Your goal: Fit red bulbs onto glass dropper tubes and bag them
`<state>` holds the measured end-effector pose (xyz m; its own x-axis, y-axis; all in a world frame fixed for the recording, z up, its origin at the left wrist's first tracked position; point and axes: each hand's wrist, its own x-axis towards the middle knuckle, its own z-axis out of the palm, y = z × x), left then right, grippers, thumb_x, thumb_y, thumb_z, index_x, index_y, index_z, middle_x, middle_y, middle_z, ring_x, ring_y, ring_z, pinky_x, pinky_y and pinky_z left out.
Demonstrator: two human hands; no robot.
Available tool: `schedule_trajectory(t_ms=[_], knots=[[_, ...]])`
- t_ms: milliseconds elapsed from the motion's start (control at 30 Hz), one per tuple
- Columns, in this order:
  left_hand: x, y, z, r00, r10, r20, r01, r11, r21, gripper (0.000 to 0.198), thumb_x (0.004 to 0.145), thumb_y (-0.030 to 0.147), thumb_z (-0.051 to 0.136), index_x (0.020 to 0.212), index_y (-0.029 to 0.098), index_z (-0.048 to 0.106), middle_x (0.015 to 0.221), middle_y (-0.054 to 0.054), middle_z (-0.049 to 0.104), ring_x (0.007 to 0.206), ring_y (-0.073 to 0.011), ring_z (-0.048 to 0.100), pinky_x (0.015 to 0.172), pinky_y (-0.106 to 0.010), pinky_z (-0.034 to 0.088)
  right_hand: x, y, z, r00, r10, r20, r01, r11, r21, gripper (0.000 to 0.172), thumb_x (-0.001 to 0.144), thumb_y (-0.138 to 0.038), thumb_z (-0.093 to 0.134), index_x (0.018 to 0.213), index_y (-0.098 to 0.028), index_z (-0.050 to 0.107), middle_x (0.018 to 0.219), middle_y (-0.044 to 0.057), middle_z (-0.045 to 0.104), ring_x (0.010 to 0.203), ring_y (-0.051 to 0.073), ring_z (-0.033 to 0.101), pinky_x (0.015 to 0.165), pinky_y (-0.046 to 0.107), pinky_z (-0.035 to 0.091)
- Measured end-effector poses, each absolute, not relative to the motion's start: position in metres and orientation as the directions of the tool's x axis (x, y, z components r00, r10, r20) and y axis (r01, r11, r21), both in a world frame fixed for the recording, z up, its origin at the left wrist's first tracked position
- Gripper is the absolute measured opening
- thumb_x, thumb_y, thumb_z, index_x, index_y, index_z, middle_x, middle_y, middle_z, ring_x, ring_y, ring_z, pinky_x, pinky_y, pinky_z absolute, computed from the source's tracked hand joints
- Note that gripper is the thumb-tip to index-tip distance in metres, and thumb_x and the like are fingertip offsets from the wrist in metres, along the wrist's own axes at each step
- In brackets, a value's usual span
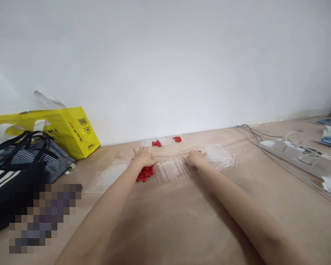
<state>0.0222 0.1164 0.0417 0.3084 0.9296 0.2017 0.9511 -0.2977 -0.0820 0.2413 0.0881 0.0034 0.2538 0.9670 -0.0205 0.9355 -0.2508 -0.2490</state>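
A row of clear plastic tubes lies on the tan surface between my two hands. My left hand rests at the row's left end, over a small heap of red caps, its fingers curled down. My right hand sits at the row's right end, fingers bent, next to a pile of clear zip bags with red strips. What either hand grips is hidden. Farther back lie two clear bags holding red caps.
A flat clear bag lies left of my left arm. A yellow shopping bag and a striped black bag stand at the left. A white power strip with cables runs along the right. A white wall rises behind.
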Motion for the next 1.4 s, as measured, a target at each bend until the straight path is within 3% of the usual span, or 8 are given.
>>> schedule_trajectory(t_ms=[200, 433, 567, 667, 767, 1000, 1200, 1400], knots=[[0.037, 0.117, 0.035, 0.197, 0.969, 0.152, 0.979, -0.184, -0.092, 0.020, 0.062, 0.035, 0.060, 0.061, 0.016, 0.064, 0.090, -0.015, 0.062, 0.099, -0.0340, 0.046, 0.087, -0.061, 0.021, 0.239, 0.087, 0.003, 0.225, 0.973, -0.058, 0.949, -0.232, -0.213, 0.024, 0.069, -0.018, 0.050, 0.089, -0.015, 0.062, 0.091, 0.013, 0.063, 0.089, 0.024, 0.056, 0.083, 0.041, 0.025], [0.039, 0.089, 0.051, 0.210, 0.929, 0.304, 0.977, -0.190, -0.094, 0.025, 0.076, 0.030, 0.048, 0.069, 0.013, 0.065, 0.098, -0.017, 0.058, 0.101, -0.0334, 0.044, 0.085, -0.058, 0.024, 0.234, 0.073, 0.012, 0.151, 0.989, -0.003, 0.973, -0.149, -0.176, 0.024, 0.076, -0.018, 0.045, 0.090, -0.012, 0.062, 0.096, 0.017, 0.061, 0.097, 0.029, 0.051, 0.080, 0.042, 0.026], [0.032, 0.038, 0.051, 0.340, 0.861, 0.378, 0.940, -0.327, -0.098, 0.026, 0.082, 0.031, 0.044, 0.071, 0.020, 0.065, 0.108, -0.006, 0.056, 0.103, -0.0250, 0.044, 0.091, -0.049, 0.022, 0.237, 0.038, 0.018, -0.020, 0.995, 0.097, 0.988, 0.035, -0.150, 0.026, 0.082, -0.025, 0.040, 0.094, -0.011, 0.059, 0.103, 0.017, 0.058, 0.103, 0.028, 0.045, 0.081, 0.038, 0.025], [0.024, 0.000, 0.033, 0.565, 0.681, 0.465, 0.804, -0.581, -0.126, 0.021, 0.081, 0.026, 0.046, 0.068, 0.019, 0.062, 0.097, -0.004, 0.061, 0.099, -0.0220, 0.048, 0.094, -0.048, 0.019, 0.244, 0.004, 0.014, -0.189, 0.974, 0.127, 0.971, 0.205, -0.123, 0.018, 0.081, -0.024, 0.046, 0.088, -0.014, 0.059, 0.101, 0.013, 0.058, 0.100, 0.024, 0.046, 0.080, 0.035, 0.025], [0.018, -0.023, 0.012, 0.625, 0.574, 0.528, 0.717, -0.690, -0.100, 0.019, 0.081, 0.021, 0.046, 0.066, 0.019, 0.059, 0.087, -0.003, 0.062, 0.094, -0.0208, 0.051, 0.094, -0.047, 0.018, 0.252, -0.020, 0.008, -0.364, 0.922, 0.128, 0.921, 0.377, -0.094, 0.011, 0.079, -0.020, 0.048, 0.080, -0.014, 0.057, 0.090, 0.010, 0.061, 0.092, 0.023, 0.049, 0.075, 0.034, 0.026], [0.021, -0.031, -0.003, 0.567, 0.646, 0.511, 0.727, -0.684, 0.057, 0.014, 0.077, 0.027, 0.052, 0.087, 0.022, 0.060, 0.092, -0.004, 0.061, 0.092, -0.0216, 0.051, 0.091, -0.047, 0.023, 0.256, -0.026, 0.004, -0.397, 0.908, 0.136, 0.874, 0.419, -0.247, 0.016, 0.075, -0.034, 0.056, 0.077, -0.018, 0.054, 0.084, 0.004, 0.059, 0.087, 0.020, 0.049, 0.072, 0.032, 0.026], [0.018, -0.029, -0.009, 0.552, 0.665, 0.503, 0.740, -0.669, 0.073, 0.014, 0.080, 0.025, 0.050, 0.082, 0.025, 0.063, 0.093, -0.003, 0.060, 0.092, -0.0202, 0.051, 0.088, -0.045, 0.026, 0.251, -0.024, -0.008, -0.426, 0.887, 0.180, 0.803, 0.462, -0.376, 0.015, 0.076, -0.034, 0.056, 0.076, -0.019, 0.053, 0.083, 0.003, 0.058, 0.084, 0.018, 0.048, 0.068, 0.029, 0.025], [0.026, -0.034, -0.007, 0.503, 0.682, 0.532, 0.736, -0.660, 0.151, 0.013, 0.081, 0.021, 0.047, 0.078, 0.024, 0.059, 0.083, 0.001, 0.064, 0.088, -0.0179, 0.053, 0.092, -0.047, 0.018, 0.244, -0.029, -0.023, -0.395, 0.877, 0.275, 0.817, 0.472, -0.332, 0.011, 0.084, -0.024, 0.042, 0.078, -0.017, 0.048, 0.083, 0.004, 0.058, 0.082, 0.018, 0.047, 0.070, 0.031, 0.024]])
